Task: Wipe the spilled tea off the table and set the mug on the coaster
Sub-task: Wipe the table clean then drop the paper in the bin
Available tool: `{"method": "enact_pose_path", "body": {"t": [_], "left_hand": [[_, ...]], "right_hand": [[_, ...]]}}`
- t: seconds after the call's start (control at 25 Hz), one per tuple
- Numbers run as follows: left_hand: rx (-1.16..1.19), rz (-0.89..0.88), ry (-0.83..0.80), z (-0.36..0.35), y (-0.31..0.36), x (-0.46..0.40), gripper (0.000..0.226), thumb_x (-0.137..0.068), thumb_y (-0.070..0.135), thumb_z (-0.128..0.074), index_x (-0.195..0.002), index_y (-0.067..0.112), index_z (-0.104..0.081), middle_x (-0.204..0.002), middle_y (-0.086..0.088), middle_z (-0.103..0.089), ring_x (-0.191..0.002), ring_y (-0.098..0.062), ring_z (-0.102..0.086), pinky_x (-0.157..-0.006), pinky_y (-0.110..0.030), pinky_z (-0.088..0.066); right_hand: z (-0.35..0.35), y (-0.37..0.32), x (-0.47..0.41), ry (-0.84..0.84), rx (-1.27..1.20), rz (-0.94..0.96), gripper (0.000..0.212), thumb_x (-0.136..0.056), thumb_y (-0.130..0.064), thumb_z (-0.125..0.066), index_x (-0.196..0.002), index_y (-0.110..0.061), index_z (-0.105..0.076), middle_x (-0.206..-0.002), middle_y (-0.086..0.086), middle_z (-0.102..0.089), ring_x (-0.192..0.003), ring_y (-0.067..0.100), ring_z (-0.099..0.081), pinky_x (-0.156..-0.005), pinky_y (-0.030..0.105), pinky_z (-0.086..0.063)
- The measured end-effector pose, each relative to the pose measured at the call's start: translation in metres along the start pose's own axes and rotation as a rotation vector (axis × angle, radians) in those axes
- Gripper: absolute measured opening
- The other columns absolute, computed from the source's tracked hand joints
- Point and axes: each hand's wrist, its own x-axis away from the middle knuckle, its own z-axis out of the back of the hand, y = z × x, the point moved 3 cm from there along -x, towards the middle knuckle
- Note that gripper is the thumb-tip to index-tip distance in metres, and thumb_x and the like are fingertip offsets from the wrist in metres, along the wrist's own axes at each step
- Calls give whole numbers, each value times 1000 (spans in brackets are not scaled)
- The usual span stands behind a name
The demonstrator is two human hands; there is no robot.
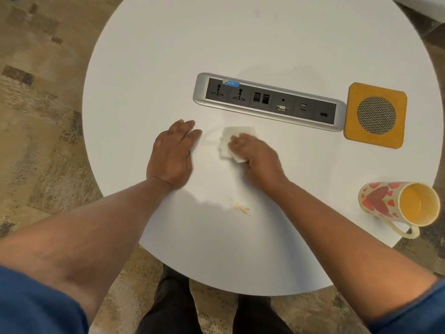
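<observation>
On the round white table, my right hand presses a folded white tissue down near the middle. My left hand lies flat on the table just left of it, fingers together, holding nothing. A small yellowish smear of tea sits between my forearms, closer to me than the tissue. The mug, cream with red hearts and a yellow inside, lies on its side at the table's right edge, mouth toward me. A square orange coaster with a round grey mesh centre rests at the far right.
A silver and black socket strip is set into the table just beyond my hands, left of the coaster. Patterned carpet surrounds the table. My dark trousers and shoes show below the near edge.
</observation>
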Motion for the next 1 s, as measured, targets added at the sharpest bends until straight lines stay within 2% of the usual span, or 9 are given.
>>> {"method": "enact_pose_path", "body": {"t": [0.12,0.24,0.36,0.48,0.56,0.68,0.8,0.88,1.0], "left_hand": [[0,5,-8,2,1,-1,50,-89,-4,-54,-137,9,-61,-152,-13,-52,-145,-38,-43,-112,-52,-37],[1,6,-10,3,2,-1,51,-88,-5,-54,-136,8,-61,-152,-13,-53,-145,-38,-43,-112,-52,-37],[0,6,-18,3,3,-1,50,-89,-4,-53,-137,9,-61,-152,-13,-52,-145,-37,-43,-112,-52,-37],[-5,16,-25,3,3,-2,50,-90,-3,-52,-138,9,-61,-153,-12,-52,-146,-37,-42,-113,-53,-36],[-6,26,-23,3,3,-1,50,-91,-4,-51,-138,10,-60,-153,-12,-52,-146,-37,-41,-113,-54,-36],[-2,18,-10,2,3,-1,50,-90,-3,-49,-137,9,-61,-152,-13,-53,-145,-38,-43,-113,-54,-37],[-5,14,-4,1,2,-1,51,-90,0,-47,-137,9,-61,-152,-13,-53,-145,-38,-44,-113,-54,-37],[-5,13,5,1,2,-1,51,-89,-1,-48,-137,9,-62,-151,-14,-53,-144,-39,-45,-112,-54,-38],[-5,9,13,0,1,-1,50,-89,-3,-48,-135,9,-62,-150,-15,-54,-142,-40,-46,-112,-54,-39]], "right_hand": [[-13,-21,19,-147,-61,199,51,-75,19,-54,-114,-6,-74,-124,10,-70,-124,35,-59,-104,42,-47],[-20,-30,52,-263,-150,316,45,-73,22,-60,-105,-5,-78,-116,10,-74,-119,33,-64,-100,42,-51],[-16,-24,83,-368,-163,322,48,-68,24,-64,-102,-6,-79,-114,7,-75,-120,28,-63,-101,39,-51],[-3,-14,111,-403,-155,305,48,-64,25,-63,-96,-6,-80,-109,5,-76,-118,25,-65,-100,37,-51],[3,-8,125,-402,-215,202,42,-67,24,-63,-91,-7,-81,-106,3,-77,-115,24,-66,-97,39,-54],[17,8,131,-337,-577,-279,48,-81,20,-55,-98,-17,-80,-110,-5,-75,-110,13,-68,-96,32,-53],[34,23,127,-59,-826,-567,50,-87,11,-53,-102,-34,-70,-99,-17,-70,-87,7,-64,-72,26,-52],[39,32,122,87,-688,-633,47,-85,3,-55,-103,-40,-59,-93,-22,-61,-76,4,-55,-64,23,-46],[42,35,116,233,-267,-524,39,-79,4,-52,-94,-32,-54,-91,-17,-56,-80,0,-51,-67,14,-39]]}}
